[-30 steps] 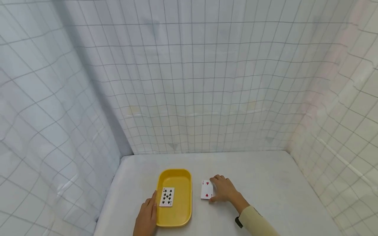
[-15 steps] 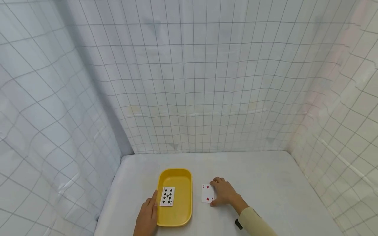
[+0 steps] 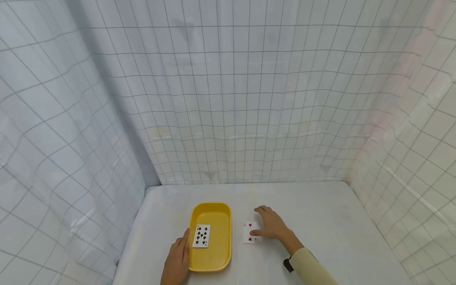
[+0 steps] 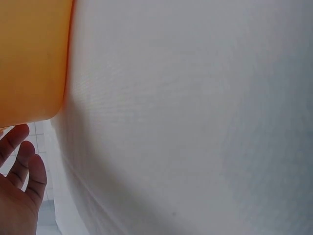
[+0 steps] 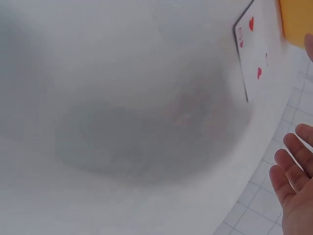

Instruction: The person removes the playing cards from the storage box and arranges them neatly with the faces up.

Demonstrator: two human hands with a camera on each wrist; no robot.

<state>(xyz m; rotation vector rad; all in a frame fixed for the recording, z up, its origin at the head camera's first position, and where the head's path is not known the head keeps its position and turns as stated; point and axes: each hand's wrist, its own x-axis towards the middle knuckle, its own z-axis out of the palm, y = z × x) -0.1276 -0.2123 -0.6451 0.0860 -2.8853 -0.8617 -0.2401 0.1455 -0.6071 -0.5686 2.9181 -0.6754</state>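
In the head view, my left hand (image 3: 176, 261) rests along the left rim of a yellow tray (image 3: 220, 253), its fingers extended. Only its fingertips reach the tray's wall (image 4: 29, 63) in the left wrist view. Inside the tray lies a nine of spades playing card (image 3: 201, 236), face up. A two of hearts (image 3: 246, 237) lies face up on the white table to the tray's right. My right hand (image 3: 272, 225) hovers over the card's right side with fingers spread, thumb overlapping it. The right wrist view shows its fingers relaxed and apart from the card (image 5: 252, 54).
The white-covered table (image 3: 320, 221) stretches out behind and to the right of the right hand. White grid-patterned curtains (image 3: 228, 99) enclose its back and both sides. A dark band (image 3: 288, 265) sits at the right wrist below the pale sleeve (image 3: 308, 266).
The two of hearts slid slightly toward me, then stayed put. My right fingers have come off its edge and spread, the thumb now over the card. The left hand and tray stay put.
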